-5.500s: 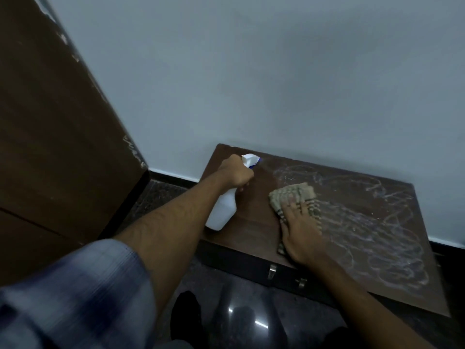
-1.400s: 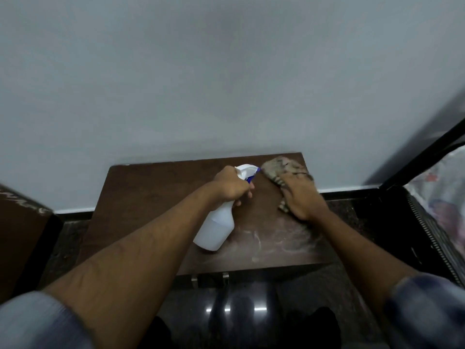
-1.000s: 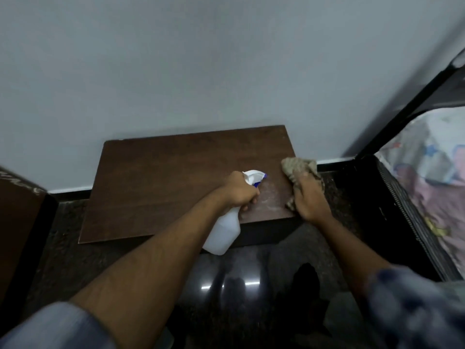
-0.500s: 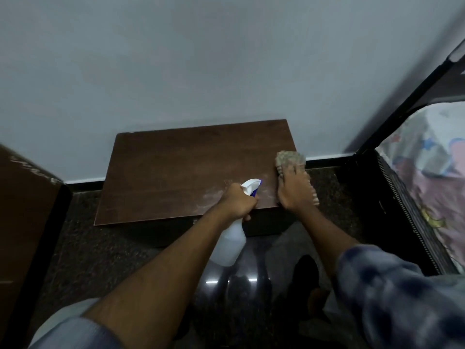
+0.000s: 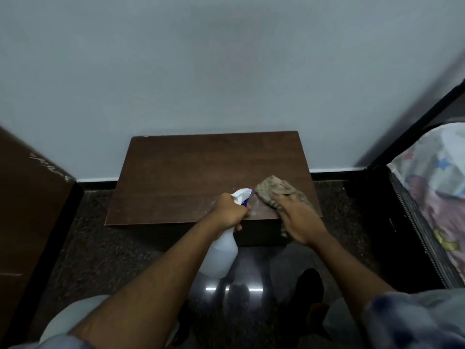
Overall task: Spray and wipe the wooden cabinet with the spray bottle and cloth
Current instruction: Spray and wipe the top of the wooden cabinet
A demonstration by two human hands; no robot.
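Note:
A low dark wooden cabinet (image 5: 191, 177) stands against the pale wall. My left hand (image 5: 227, 211) grips the neck of a white spray bottle (image 5: 221, 250) with a blue-tipped nozzle, held over the cabinet's front edge. My right hand (image 5: 299, 217) lies flat on a crumpled beige cloth (image 5: 273, 188) at the cabinet's front right corner, pressing it onto the top. Faint whitish smears show on the wood between bottle and cloth.
A dark wooden panel (image 5: 27, 205) stands at the left. A black-framed bed with a patterned sheet (image 5: 435, 182) fills the right side. Dark glossy floor (image 5: 105, 253) lies in front of the cabinet, with my legs below.
My right hand has slid the cloth toward the front right corner of the cabinet top. The left hand with the bottle stays near the front edge. The view has shifted slightly.

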